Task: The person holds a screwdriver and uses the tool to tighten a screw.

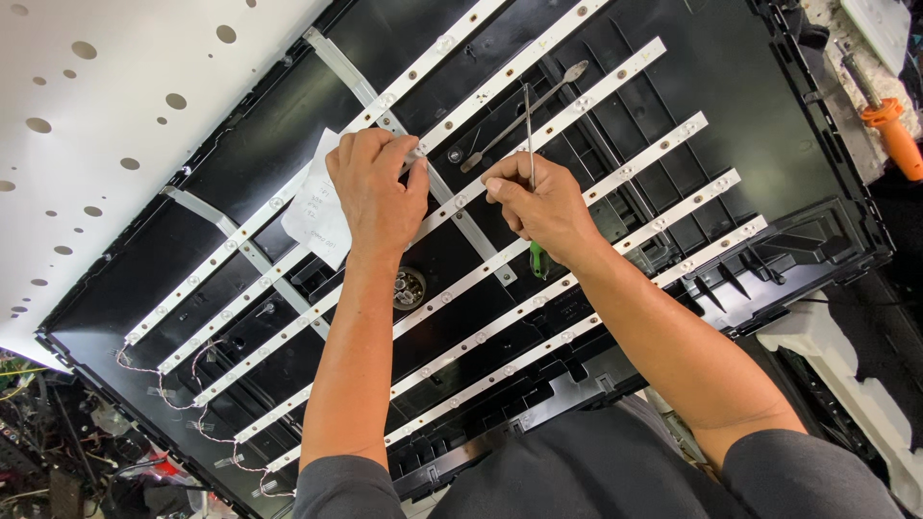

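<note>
A black open television back panel lies under me, crossed by several long white light strips. My left hand presses fingertips on one strip near the panel's middle, partly covering a white paper note. My right hand grips a screwdriver with a green handle; its thin metal shaft points up and away from me. A flat metal pry tool lies loose on the panel just beyond both hands.
A white sheet with round holes covers the upper left. An orange-handled tool rests at the right edge. White foam blocks sit at lower right. Tangled wires and clutter fill the lower left.
</note>
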